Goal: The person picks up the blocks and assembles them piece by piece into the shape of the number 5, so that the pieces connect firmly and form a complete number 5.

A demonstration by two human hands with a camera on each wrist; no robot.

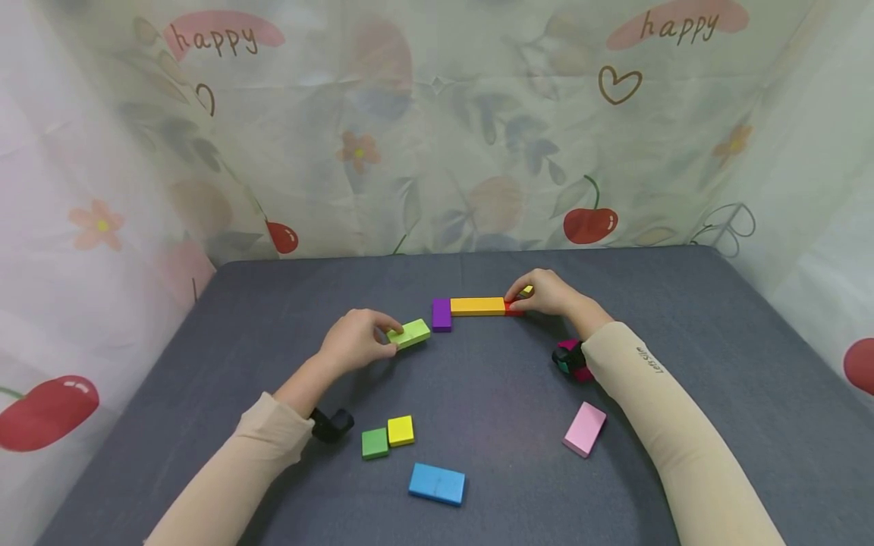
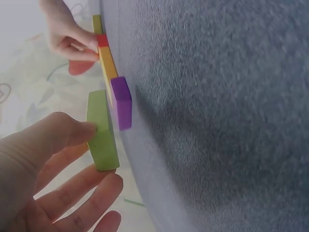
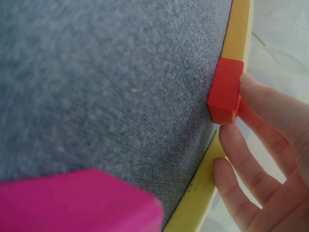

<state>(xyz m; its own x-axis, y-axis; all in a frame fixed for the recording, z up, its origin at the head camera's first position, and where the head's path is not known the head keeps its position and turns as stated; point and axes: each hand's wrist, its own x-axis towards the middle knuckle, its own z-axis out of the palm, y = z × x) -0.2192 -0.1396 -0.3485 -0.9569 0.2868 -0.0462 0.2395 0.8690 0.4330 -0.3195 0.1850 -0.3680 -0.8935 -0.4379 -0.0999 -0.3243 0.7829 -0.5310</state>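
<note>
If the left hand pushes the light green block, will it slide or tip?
The light green block lies flat and low, so it probably slides, not tips. Its hard, straight edges suggest stiffness. The grey cloth may drag slightly. The left hand pinches it.

The head camera is looking forward and down from above the near edge, taking in the whole grey surface (image 1: 683,318) and the curtain behind it. The left wrist camera is sitting close beside the left hand (image 2: 43,164), rolled sideways, facing along the row toward the right: lime block (image 2: 101,133), purple block (image 2: 121,101), orange bar (image 2: 107,63). The right wrist camera is pressing very near the red block (image 3: 226,89). All three are sharing that red block (image 1: 514,309) (image 2: 102,40).
</note>
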